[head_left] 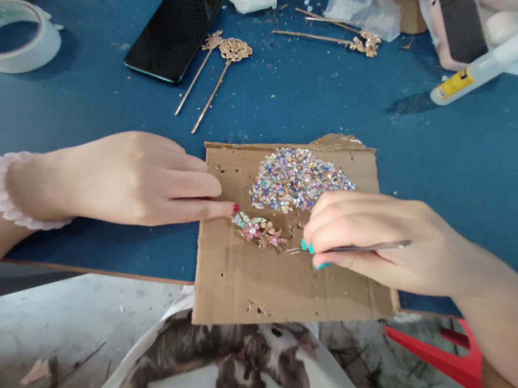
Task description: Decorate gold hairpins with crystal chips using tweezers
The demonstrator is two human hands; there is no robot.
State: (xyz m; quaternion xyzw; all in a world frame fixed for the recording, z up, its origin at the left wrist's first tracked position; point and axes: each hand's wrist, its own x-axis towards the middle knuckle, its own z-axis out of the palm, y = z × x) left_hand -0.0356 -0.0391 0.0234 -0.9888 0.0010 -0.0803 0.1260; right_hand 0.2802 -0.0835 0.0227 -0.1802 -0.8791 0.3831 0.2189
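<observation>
On a piece of brown cardboard [236, 287] lies a gold hairpin [261, 231] whose flowered head carries pink and pale-blue stones. From the left, my left hand [154, 182] is closed at the hairpin's end, a red-nailed fingertip against its head. The hairpin's stem is mostly hidden by these fingers. My right hand [364, 234] pinches thin metal tweezers [367, 246]. Their tips point left, just beside the right end of the hairpin's head. Behind the hairpin, partly covered by my right hand, spreads a pile of small shiny multicoloured stones [295, 176].
Gold hairpins [233, 52] lie behind the cardboard, beside a black phone [173, 31]. More hairpins [329, 39] rest farther back. A roll of white tape [42, 51] sits at left, a glue bottle [473, 76] at back right. The cardboard overhangs the blue table's [109, 260] front edge.
</observation>
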